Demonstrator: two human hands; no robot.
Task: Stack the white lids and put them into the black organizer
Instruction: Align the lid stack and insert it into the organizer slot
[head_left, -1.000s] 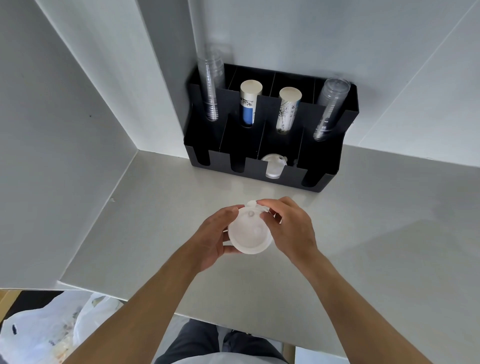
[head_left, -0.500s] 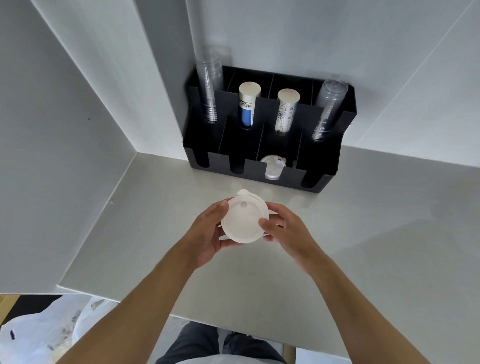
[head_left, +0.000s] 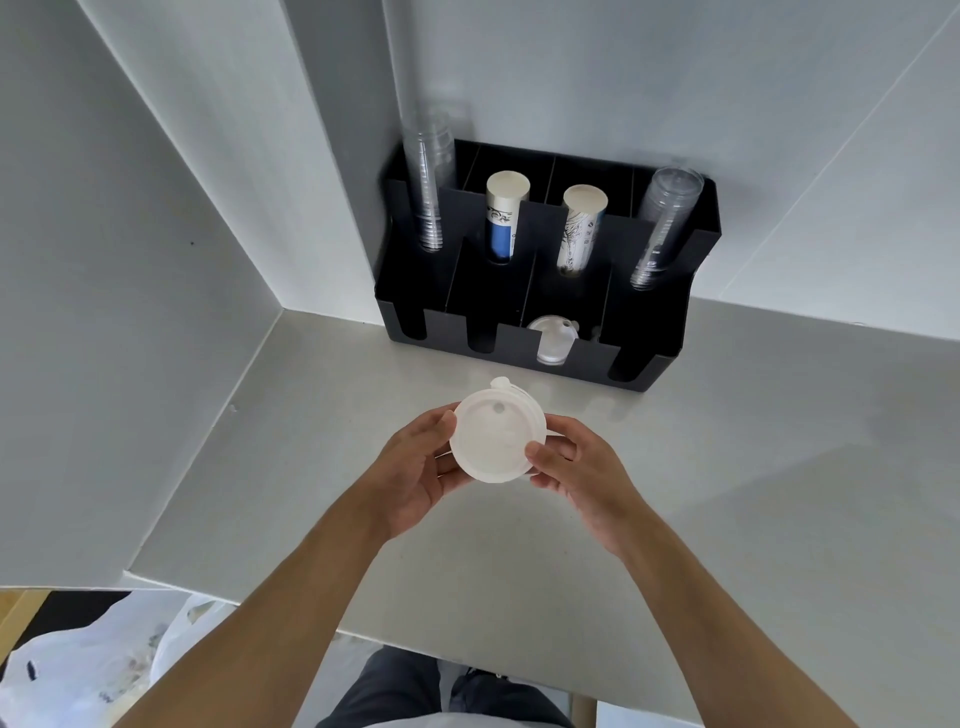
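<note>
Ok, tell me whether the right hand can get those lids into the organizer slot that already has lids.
Probably yes. The right hand and left hand hold the lids just in front of the organizer; bare counter lies between, and that slot is open-topped.

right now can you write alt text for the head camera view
Two bare hands, left hand and right hand, hold a stack of white lids above a grey counter. Behind stands a black organizer holding clear cups, two paper cup stacks and a few lids in one front slot.
</note>
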